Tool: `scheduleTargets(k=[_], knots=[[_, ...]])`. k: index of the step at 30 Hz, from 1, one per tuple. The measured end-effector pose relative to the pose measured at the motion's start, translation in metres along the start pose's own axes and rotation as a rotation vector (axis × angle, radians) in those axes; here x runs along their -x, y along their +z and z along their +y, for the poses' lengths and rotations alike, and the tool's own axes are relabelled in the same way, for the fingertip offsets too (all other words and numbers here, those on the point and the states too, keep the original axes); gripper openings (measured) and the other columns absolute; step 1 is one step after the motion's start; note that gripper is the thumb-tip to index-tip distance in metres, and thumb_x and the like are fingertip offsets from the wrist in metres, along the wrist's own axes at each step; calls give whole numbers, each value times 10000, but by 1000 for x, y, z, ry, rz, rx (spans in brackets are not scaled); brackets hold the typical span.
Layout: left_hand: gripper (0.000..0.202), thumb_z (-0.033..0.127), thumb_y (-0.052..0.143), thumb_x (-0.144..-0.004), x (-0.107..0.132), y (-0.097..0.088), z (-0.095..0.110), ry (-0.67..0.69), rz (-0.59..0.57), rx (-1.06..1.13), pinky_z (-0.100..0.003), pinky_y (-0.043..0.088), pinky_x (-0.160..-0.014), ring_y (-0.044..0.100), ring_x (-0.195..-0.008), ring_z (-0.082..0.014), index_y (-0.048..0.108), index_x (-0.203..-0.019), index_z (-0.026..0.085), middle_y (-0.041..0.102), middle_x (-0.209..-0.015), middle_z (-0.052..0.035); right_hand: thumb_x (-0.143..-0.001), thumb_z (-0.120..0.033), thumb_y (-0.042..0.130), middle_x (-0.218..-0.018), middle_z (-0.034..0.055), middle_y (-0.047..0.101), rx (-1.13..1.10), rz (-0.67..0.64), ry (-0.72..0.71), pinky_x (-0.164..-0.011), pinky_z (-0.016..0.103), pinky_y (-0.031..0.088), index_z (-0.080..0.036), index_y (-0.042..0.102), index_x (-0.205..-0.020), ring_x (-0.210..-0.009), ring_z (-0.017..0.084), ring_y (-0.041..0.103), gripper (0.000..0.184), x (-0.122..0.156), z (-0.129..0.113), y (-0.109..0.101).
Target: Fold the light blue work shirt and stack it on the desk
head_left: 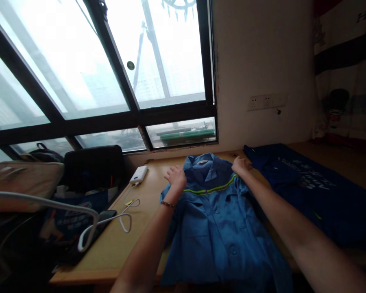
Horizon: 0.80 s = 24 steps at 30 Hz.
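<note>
A blue work jacket point(205, 228) with a yellow-green stripe across the chest lies front up, its collar toward the window and its hem reaching the near table edge. My left hand point(175, 178) is at the shoulder on the left side of the collar, fingers curled at the cloth; a bracelet circles that wrist. At the opposite shoulder, my right hand point(240, 165) is closed on the fabric. The fingertips of both hands are partly hidden. Buttons and chest pocket flaps show on the jacket front.
The wooden table point(110, 254) carries a white power bank point(139, 174) with a white cable point(125, 215). Dark blue printed clothing point(320, 183) lies at the right. Bags and a black chair back point(93, 167) crowd the left. A window and wall sockets point(266, 101) are behind.
</note>
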<state>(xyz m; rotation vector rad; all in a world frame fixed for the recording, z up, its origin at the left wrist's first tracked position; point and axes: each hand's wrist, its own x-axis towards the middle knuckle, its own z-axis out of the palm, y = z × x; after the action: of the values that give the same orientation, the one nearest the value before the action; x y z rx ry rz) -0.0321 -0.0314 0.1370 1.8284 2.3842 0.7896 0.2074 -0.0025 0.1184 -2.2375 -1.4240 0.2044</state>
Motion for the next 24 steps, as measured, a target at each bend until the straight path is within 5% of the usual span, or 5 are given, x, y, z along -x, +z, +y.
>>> scheduleTargets(k=[2,5,7,10,24], knots=[[312,139,429,-756,4,30,9,72,69,-186,-542,270,-887,435,-1063,-340,530,-1045,78,505,-1104,-226,-841,-165,391,-1181,222,441,6,18,-20,-870,542,268,-82,513,-1102,-1129,326,364,299,7,-21,25],[335,189,436,-763,28,82,18,290,-83,-210,-513,314,-862,446,-1046,-332,522,-1066,76,516,-1091,-218,-803,-184,439,-1136,161,498,-4,-17,-103,-883,532,240,-151,562,-1045,-1091,314,397,273,32,-36,75],[347,199,390,-791,44,114,19,340,-189,-208,-512,323,-856,425,-1077,-341,518,-1090,79,513,-1110,-219,-811,-230,427,-1139,143,510,2,-18,-143,-899,530,217,-173,574,-1033,-1098,311,387,272,48,-32,107],[406,249,299,-845,57,148,11,424,-140,-184,-505,252,-933,331,-1181,-317,439,-1208,135,413,-1263,-181,-827,-276,397,-1232,117,462,17,45,-234,-951,497,153,-196,539,-1106,-1157,289,328,324,54,-12,141],[469,358,407,-811,3,179,5,490,-124,60,-406,251,-975,336,-1189,-264,450,-1211,118,440,-1268,-125,-755,-226,490,-1160,116,542,-300,-53,-496,-965,391,253,-152,605,-1023,-1116,246,417,300,-22,12,160]])
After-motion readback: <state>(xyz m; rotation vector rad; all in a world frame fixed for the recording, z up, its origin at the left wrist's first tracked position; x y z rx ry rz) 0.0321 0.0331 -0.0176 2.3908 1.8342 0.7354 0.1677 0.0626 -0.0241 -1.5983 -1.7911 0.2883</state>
